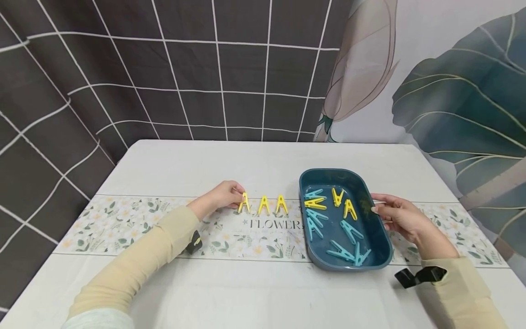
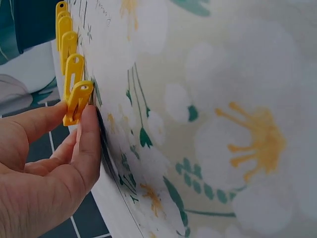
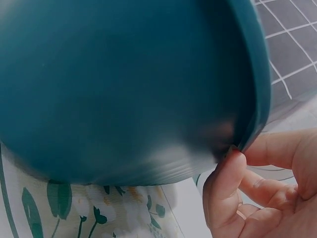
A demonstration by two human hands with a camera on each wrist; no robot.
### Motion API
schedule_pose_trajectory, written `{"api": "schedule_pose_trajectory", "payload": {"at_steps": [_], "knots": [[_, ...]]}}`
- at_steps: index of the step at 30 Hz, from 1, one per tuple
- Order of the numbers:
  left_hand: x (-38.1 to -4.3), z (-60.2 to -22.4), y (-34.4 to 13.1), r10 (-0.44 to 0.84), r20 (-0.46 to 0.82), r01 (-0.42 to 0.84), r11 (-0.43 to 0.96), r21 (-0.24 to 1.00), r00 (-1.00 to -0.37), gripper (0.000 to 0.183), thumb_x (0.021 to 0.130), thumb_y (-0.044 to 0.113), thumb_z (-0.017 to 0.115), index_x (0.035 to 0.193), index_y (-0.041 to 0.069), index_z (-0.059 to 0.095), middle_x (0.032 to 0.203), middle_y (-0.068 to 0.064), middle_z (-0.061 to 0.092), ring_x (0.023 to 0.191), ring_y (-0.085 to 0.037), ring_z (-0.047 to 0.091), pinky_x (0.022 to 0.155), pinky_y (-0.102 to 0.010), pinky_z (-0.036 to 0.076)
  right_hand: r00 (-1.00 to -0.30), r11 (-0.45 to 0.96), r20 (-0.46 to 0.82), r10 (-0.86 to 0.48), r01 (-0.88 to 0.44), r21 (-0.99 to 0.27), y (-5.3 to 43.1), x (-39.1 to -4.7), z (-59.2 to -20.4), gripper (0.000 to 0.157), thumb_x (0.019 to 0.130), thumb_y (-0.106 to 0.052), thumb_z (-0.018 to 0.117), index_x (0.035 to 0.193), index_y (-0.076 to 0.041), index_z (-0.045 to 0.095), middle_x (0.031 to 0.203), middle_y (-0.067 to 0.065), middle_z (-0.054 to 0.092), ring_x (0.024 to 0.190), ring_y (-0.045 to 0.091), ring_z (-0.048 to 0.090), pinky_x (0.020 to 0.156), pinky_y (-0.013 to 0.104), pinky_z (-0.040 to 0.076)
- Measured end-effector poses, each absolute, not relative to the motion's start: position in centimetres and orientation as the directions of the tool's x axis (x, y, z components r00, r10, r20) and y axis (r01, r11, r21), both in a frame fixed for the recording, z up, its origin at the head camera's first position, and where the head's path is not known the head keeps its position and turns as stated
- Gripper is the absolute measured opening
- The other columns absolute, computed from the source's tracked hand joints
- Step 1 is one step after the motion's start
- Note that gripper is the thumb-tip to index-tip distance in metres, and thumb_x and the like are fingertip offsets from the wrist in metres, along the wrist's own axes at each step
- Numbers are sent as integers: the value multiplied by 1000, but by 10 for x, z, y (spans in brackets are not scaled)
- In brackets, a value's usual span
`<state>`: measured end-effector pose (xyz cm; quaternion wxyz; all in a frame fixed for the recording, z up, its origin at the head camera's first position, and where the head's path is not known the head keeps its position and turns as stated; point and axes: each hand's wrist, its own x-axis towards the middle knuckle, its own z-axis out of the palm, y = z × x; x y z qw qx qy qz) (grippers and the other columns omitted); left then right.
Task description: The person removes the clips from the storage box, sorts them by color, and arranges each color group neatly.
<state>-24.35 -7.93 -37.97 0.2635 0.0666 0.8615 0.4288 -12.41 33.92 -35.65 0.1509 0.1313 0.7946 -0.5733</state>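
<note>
My left hand (image 1: 223, 195) pinches a yellow clothespin (image 1: 244, 203) between thumb and fingers; it stands on its legs on the table. In the left wrist view this clothespin (image 2: 78, 99) sits right at the fingertips. Two more yellow clothespins, a middle one (image 1: 264, 205) and a right one (image 1: 281, 204), stand in a row to its right. At the right, my right hand (image 1: 400, 217) grips the outer side of a dark teal tray (image 1: 371, 262). The right wrist view shows the thumb (image 3: 228, 171) against the tray's wall, close under the rim.
Inside the tray lie three yellow clothespins, one (image 1: 349, 209) near the right wall, and several light blue ones, one (image 1: 351, 231) among them. A white tablecloth (image 1: 230, 288) with a floral band covers the table. Behind hangs a dark gridded curtain (image 1: 185, 64).
</note>
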Motion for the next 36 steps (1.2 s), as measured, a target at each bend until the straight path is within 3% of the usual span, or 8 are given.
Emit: {"api": "schedule_pose_trajectory", "payload": {"at_steps": [7, 18, 26, 36], "knots": [[-246, -367, -75, 336, -418, -77, 696, 714, -844, 38, 90, 15, 63, 123, 1, 52, 99, -12, 63, 75, -15, 60, 70, -24, 54, -921, 308, -387, 37, 379, -873, 341, -123, -355, 62, 96, -13, 53, 147, 2, 22, 87, -15, 62, 74, 6, 62, 57, 24, 53], [-247, -341, -50, 400, -271, 118, 722, 682, -875, 36, 87, 16, 67, 119, 4, 57, 101, -9, 62, 90, -20, 60, 82, -32, 51, -924, 303, -383, 23, 371, -878, 342, -123, -355, 61, 96, -13, 52, 147, 2, 22, 88, -14, 61, 74, 7, 61, 56, 23, 52], [-242, -332, -26, 519, -67, 327, 628, 706, -852, 34, 89, 14, 65, 119, 1, 57, 112, -16, 61, 101, -26, 60, 89, -35, 51, -930, 214, -366, -16, 354, -910, 343, -121, -356, 42, 94, -9, 54, 134, -13, 42, 87, -11, 67, 72, 6, 63, 53, 23, 51], [-236, -327, 7, 612, 92, 502, 543, 673, -785, 30, 90, 13, 65, 118, 4, 58, 113, -14, 59, 100, -23, 59, 88, -31, 51, -927, 241, -375, -4, 363, -900, 342, -121, -356, 58, 95, -10, 53, 144, 1, 27, 87, -11, 66, 71, 7, 62, 53, 23, 51]]}}
